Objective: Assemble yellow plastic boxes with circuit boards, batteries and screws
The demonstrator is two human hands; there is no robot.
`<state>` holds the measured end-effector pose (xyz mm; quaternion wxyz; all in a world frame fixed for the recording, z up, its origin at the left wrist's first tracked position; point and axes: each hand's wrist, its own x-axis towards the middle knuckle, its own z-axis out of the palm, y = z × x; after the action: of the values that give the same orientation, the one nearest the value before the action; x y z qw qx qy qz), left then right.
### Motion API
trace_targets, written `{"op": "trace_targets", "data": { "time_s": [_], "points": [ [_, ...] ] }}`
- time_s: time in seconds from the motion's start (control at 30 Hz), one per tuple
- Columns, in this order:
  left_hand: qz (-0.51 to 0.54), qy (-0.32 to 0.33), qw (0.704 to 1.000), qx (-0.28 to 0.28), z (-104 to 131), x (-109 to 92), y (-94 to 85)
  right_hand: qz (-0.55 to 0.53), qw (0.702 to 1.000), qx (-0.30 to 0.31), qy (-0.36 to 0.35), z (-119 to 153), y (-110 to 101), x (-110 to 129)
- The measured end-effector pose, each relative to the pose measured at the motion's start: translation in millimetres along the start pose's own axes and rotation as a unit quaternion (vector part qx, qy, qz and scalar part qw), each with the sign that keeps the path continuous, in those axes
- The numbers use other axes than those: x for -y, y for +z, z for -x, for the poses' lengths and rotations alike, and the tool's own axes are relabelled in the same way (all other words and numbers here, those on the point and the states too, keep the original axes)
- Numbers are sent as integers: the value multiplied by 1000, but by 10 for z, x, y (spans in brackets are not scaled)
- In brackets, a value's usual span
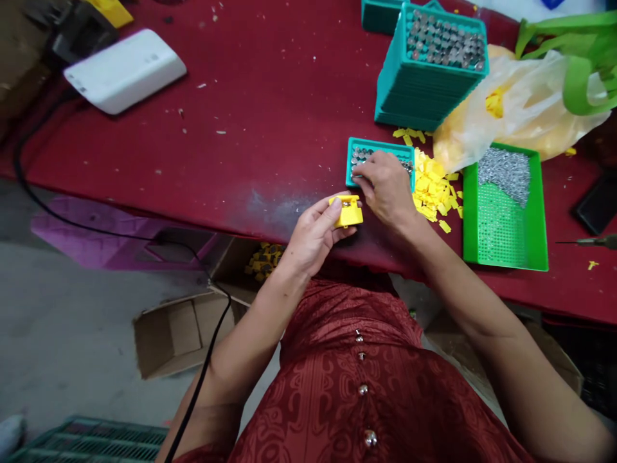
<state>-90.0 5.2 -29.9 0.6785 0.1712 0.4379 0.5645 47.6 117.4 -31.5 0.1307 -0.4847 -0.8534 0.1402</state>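
My left hand (pixel 312 235) holds a small yellow plastic case (pixel 351 216) just over the table's front edge, with the thumb on top and a bit of metal showing inside. My right hand (pixel 387 191) is at a shallow teal tray (pixel 380 143) of small round metal pieces (pixel 362 155). Its thumb and forefinger are closed together over the pieces; what they grip, if anything, is hidden. Right beside this tray lies a loose pile of small flat yellow plastic parts (pixel 431 186).
A tall stack of teal trays (pixel 409 96), its top one full of metal pieces, stands behind. At right are a green basket (pixel 542 212) with small silvery parts, a plastic bag (pixel 525 96) and a thin-shafted tool (pixel 598 242). A white device (pixel 128 71) trails a black cable (pixel 96 233).
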Motion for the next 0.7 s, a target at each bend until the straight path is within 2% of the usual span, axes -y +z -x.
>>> {"op": "trace_targets", "data": {
  "time_s": [0.1,0.27,0.43,0.6,0.7],
  "points": [
    [6,6,1000,-4,1,-10,-29,41,999,18,12,-48,49,40],
    [0,-8,1000,-19,-14,-14,-37,5,1000,-21,21,18,-21,23],
    [0,-6,1000,-8,-20,-17,-22,39,998,42,40,14,-37,-9],
    [-6,-3,1000,-11,-12,-13,-20,40,998,32,45,-40,-28,-68],
    [-1,0,1000,-10,-13,-6,-30,-15,998,5,67,13,-91,-42]
  ]
}}
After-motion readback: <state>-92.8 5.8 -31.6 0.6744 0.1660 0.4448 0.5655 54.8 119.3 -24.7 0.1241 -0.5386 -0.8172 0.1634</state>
